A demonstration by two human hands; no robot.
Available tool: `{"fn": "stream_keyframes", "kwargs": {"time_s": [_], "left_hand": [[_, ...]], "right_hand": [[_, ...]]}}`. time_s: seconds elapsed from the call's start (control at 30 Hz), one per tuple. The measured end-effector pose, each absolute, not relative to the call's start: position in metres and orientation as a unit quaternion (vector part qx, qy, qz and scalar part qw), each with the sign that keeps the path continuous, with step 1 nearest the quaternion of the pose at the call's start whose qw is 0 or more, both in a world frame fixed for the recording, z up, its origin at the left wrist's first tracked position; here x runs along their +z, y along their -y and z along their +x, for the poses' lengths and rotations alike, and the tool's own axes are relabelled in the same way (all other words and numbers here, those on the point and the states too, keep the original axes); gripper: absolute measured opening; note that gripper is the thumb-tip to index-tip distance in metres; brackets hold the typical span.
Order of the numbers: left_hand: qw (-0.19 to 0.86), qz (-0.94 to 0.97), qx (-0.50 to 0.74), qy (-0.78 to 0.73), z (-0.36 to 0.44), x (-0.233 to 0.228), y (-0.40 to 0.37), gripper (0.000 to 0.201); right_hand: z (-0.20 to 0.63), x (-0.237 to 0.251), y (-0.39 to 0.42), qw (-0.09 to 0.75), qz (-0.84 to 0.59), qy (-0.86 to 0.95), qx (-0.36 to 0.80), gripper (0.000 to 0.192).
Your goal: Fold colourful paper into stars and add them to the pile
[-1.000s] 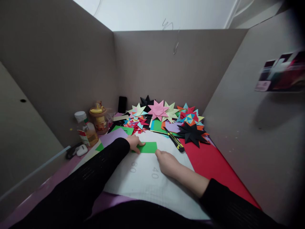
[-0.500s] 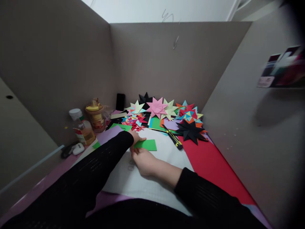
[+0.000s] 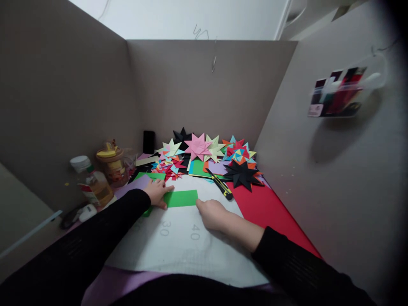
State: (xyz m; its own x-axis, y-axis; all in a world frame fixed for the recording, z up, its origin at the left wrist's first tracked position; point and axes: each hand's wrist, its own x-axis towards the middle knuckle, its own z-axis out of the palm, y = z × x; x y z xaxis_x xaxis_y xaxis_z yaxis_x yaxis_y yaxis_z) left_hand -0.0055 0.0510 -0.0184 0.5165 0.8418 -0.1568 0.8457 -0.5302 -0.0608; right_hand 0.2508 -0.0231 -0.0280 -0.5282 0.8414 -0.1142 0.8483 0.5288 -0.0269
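A folded green paper strip lies flat on a white cutting mat marked with numbers. My left hand presses down on the strip's left end, fingers spread over it. My right hand rests on the mat with its fingertips against the strip's lower right corner. Both arms wear black sleeves. Neither hand lifts the paper off the mat.
Folded paper stars and coloured sheets are piled at the back. A yellow-black utility knife lies beside a red sheet. Two bottles and a dark phone stand at the left. Cardboard walls enclose the desk.
My right hand slid left along the strip's lower edge to its left end, then back to the right corner. The left hand stayed on the left end. The camera view shifted.
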Motion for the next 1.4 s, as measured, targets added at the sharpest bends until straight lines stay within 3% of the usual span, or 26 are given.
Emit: {"fn": "stream_keyframes", "kwargs": {"time_s": [0.07, 0.13, 0.23, 0.33, 0.47, 0.6, 0.77, 1.03, 1.1, 1.2, 1.3, 1.4], "left_hand": [[0.003, 0.878, -0.061, -0.475, -0.006, -0.020, -0.045, 0.076], [0.014, 0.878, -0.040, -0.477, -0.003, -0.023, -0.039, 0.067], [0.104, 0.879, 0.011, -0.466, 0.005, -0.033, -0.035, 0.058], [0.178, 0.871, 0.116, -0.442, 0.009, -0.048, -0.034, 0.054], [0.195, 0.838, 0.215, -0.463, 0.013, -0.064, -0.031, 0.055], [0.182, 0.831, 0.235, -0.470, 0.016, -0.067, -0.026, 0.054], [0.155, 0.831, 0.247, -0.473, 0.017, -0.068, -0.027, 0.063], [0.143, 0.835, 0.261, -0.463, 0.018, -0.066, -0.025, 0.082], [0.145, 0.829, 0.277, -0.464, 0.020, -0.064, -0.025, 0.083], [0.188, 0.780, 0.362, -0.475, 0.019, -0.058, -0.025, 0.069], [0.297, 0.694, 0.462, -0.465, 0.017, -0.052, -0.026, 0.056], [0.375, 0.660, 0.478, -0.442, 0.016, -0.049, -0.026, 0.062]], "right_hand": [[0.253, -0.033, 0.016, -0.006, 0.507, -0.861, -0.049, 0.030], [0.255, -0.045, 0.007, -0.118, 0.535, -0.832, -0.089, 0.026], [0.260, -0.065, -0.010, -0.326, 0.530, -0.746, -0.237, 0.023], [0.262, -0.074, -0.019, -0.434, 0.477, -0.650, -0.402, 0.021], [0.259, -0.067, -0.016, -0.446, 0.420, -0.572, -0.546, 0.029], [0.256, -0.063, -0.010, -0.489, 0.393, -0.499, -0.598, 0.037], [0.256, -0.068, -0.010, -0.545, 0.353, -0.531, -0.544, 0.044], [0.249, -0.079, -0.008, -0.425, 0.422, -0.641, -0.481, 0.060], [0.248, -0.078, -0.006, -0.398, 0.457, -0.675, -0.422, 0.047], [0.251, -0.074, -0.004, -0.395, 0.489, -0.712, -0.312, 0.012], [0.258, -0.071, -0.005, -0.433, 0.483, -0.717, -0.254, 0.010], [0.262, -0.074, -0.008, -0.451, 0.472, -0.707, -0.273, 0.011]]}}
